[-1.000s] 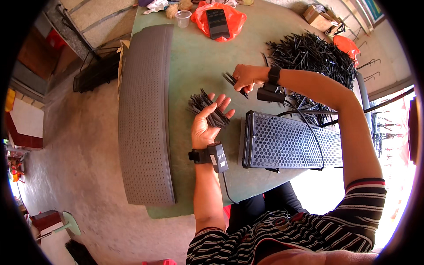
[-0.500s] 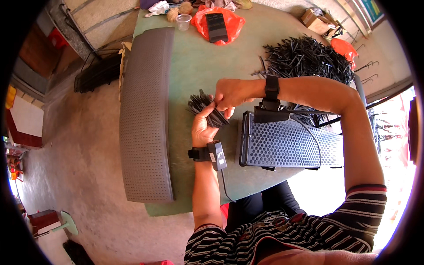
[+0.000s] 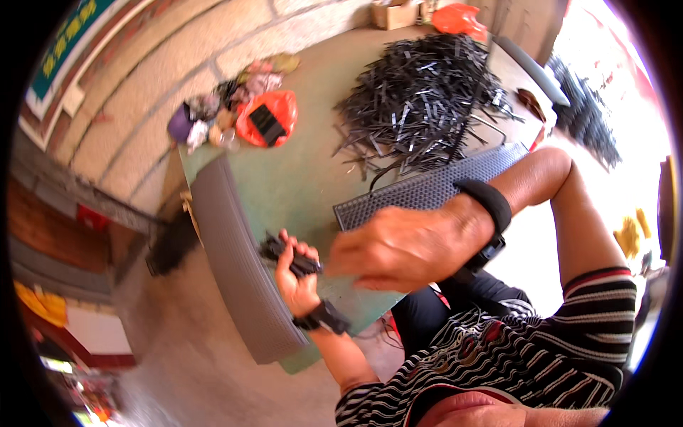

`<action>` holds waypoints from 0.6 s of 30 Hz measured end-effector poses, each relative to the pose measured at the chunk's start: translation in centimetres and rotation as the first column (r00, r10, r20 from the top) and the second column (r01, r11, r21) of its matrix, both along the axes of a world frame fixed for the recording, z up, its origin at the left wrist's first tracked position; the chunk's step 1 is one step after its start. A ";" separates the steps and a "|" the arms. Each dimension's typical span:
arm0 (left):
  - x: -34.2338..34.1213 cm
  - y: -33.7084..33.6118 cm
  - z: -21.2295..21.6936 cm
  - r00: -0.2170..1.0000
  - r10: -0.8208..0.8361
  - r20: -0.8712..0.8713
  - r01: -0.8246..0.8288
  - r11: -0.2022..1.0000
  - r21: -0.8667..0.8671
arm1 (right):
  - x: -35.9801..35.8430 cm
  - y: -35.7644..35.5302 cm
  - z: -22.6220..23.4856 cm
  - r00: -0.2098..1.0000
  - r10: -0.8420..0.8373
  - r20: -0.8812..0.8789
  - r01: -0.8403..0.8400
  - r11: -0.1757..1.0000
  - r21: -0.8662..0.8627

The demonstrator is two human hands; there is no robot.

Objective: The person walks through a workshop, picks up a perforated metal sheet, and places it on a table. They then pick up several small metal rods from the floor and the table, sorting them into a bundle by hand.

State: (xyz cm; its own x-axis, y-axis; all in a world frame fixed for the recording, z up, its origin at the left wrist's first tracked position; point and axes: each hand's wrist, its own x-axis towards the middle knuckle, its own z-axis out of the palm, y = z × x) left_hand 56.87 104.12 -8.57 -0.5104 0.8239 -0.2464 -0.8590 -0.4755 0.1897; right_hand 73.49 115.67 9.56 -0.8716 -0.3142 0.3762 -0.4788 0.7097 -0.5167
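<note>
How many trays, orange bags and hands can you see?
Grey dotted trays: 2, a long tray and a flat tray
Orange bags: 2, near bag and far bag
Hands: 2, left hand and right hand
Total: 6

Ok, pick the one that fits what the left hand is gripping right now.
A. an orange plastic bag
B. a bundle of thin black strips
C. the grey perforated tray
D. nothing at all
B: the left hand is closed around a bundle of thin black strips whose ends stick out past the fingers, above the green table; the right hand is close beside it.
</note>
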 end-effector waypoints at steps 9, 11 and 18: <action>14.0 -12.2 5.1 0.994 -0.103 0.043 0.100 0.993 0.063 | 22.3 -0.7 8.0 0.870 -0.483 -0.097 0.481 0.876 -0.048; 15.5 -15.2 4.6 0.990 -0.050 0.134 0.040 0.996 0.077 | 26.2 0.3 11.6 0.722 -0.681 -0.119 0.687 0.727 0.005; 21.3 -19.5 7.0 0.971 0.140 0.193 -0.157 0.984 0.078 | 36.5 3.1 19.8 0.335 -0.834 -0.438 0.816 0.489 -0.309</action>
